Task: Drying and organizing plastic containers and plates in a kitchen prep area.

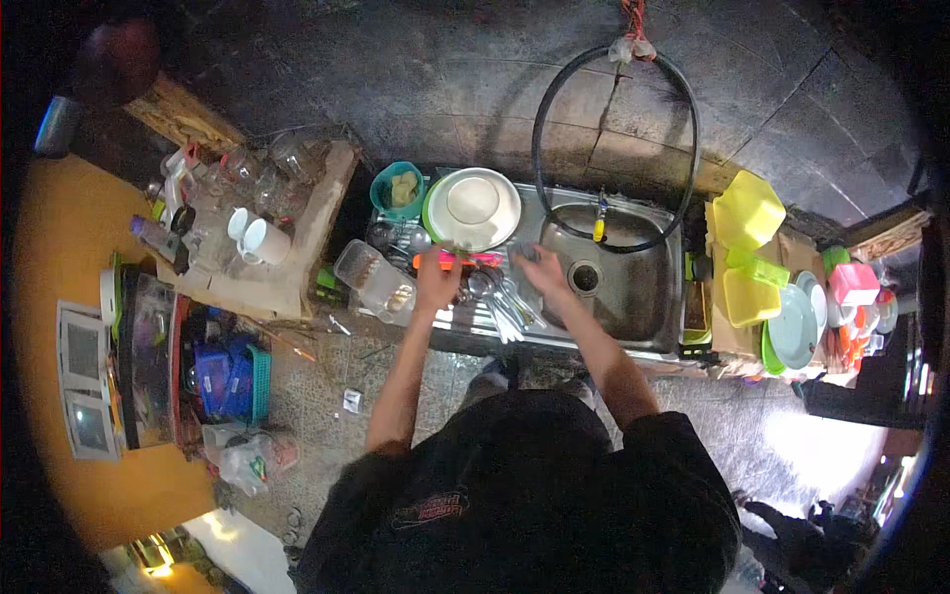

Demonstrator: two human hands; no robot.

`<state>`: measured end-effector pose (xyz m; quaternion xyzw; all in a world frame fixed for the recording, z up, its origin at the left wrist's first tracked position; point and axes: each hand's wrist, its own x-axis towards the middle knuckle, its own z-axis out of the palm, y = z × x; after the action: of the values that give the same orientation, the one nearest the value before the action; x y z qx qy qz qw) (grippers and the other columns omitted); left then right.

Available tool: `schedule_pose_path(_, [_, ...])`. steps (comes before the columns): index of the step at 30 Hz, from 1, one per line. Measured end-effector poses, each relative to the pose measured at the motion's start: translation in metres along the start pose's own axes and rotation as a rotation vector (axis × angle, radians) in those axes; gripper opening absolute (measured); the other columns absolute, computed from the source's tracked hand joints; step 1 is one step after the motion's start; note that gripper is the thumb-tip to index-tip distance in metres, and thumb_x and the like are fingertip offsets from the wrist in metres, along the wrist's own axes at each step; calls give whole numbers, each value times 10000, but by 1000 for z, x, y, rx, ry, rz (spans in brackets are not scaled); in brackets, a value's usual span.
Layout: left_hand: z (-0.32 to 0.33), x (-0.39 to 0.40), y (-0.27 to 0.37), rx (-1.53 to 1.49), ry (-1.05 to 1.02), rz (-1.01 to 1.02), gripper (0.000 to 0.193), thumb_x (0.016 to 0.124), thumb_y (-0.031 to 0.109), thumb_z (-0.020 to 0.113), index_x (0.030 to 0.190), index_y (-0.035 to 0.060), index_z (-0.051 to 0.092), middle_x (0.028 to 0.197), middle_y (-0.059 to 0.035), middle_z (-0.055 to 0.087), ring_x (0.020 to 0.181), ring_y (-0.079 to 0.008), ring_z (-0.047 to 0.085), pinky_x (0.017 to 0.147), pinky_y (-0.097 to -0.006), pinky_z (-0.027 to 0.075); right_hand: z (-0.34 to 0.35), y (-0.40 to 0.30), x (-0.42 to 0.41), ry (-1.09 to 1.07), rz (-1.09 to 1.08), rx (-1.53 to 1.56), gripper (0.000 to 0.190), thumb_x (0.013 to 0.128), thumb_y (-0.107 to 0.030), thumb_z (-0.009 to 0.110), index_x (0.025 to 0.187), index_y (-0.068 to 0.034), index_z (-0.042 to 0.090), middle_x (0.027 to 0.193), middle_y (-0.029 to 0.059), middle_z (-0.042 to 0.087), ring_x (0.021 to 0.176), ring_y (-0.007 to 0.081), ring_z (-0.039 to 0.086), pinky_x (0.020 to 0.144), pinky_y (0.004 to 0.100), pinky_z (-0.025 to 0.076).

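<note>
My left hand (439,281) is at the orange and pink handles (454,260) lying in front of the stacked plates; its fingers point down, and its exact hold is unclear. My right hand (540,269) is over the drainboard's right side, with a blurred greyish thing (525,255) at its fingertips, too unclear to name. Metal spoons and other cutlery (508,308) lie between the hands. A white plate (506,215) with a smaller round dish (473,200) on it sits behind them. Clear plastic containers (386,288) lie left of my left hand.
The steel sink basin (627,312) is at the right, under a yellow-handled tap (599,226) and a looped black hose (536,141). A teal bowl (384,199) stands at back left. White mugs (267,243) are on the left table; yellow containers (749,297) and plates (793,334) are at right.
</note>
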<state>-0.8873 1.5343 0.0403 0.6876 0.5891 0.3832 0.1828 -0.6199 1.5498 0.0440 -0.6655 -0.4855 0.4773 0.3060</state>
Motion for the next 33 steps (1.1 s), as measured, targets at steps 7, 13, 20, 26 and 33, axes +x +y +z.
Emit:
schedule_pose_path(7, [52, 137, -26, 161, -141, -149, 886, 852, 564, 747, 1452, -33, 482, 1408, -322, 536, 1351, -487, 488, 1182, -530, 375, 17, 29, 99, 325, 58, 98, 740, 829, -528, 810, 1404, -85, 662, 1296, 228, 722, 1188, 302, 706, 1024, 392, 541])
schedule_pose_path(13, [61, 146, -33, 297, -408, -487, 995, 827, 673, 662, 1486, -40, 442, 1504, -337, 481, 1439, -494, 412, 1246, -569, 244, 33, 25, 110, 207, 91, 222, 640, 896, -385, 823, 1402, -33, 652, 1270, 169, 741, 1126, 254, 716, 995, 367, 550])
schedule_pose_path(20, [55, 144, -53, 311, -315, -499, 957, 766, 630, 734, 1406, -36, 483, 1422, -313, 549, 1380, -485, 478, 1211, -555, 303, 35, 15, 108, 89, 129, 374, 596, 901, -362, 828, 1380, -43, 674, 1271, 154, 744, 1101, 251, 722, 973, 368, 560])
schedule_pose_path(26, [66, 143, -33, 235, -298, -465, 934, 756, 605, 742, 1400, -25, 494, 1430, -271, 561, 1369, -479, 492, 1180, -564, 354, 35, 41, 112, 323, 135, 226, 610, 857, -376, 853, 1344, -41, 704, 1210, 159, 766, 1082, 247, 733, 952, 385, 574])
schedule_pose_path(33, [61, 130, -23, 158, -247, -525, 1131, 770, 619, 732, 1601, -23, 311, 1589, -284, 419, 1444, -520, 404, 1215, -558, 322, 37, 6, 92, 189, 176, 464, 644, 873, -308, 850, 1412, -21, 647, 1283, 179, 728, 1130, 248, 708, 961, 393, 571])
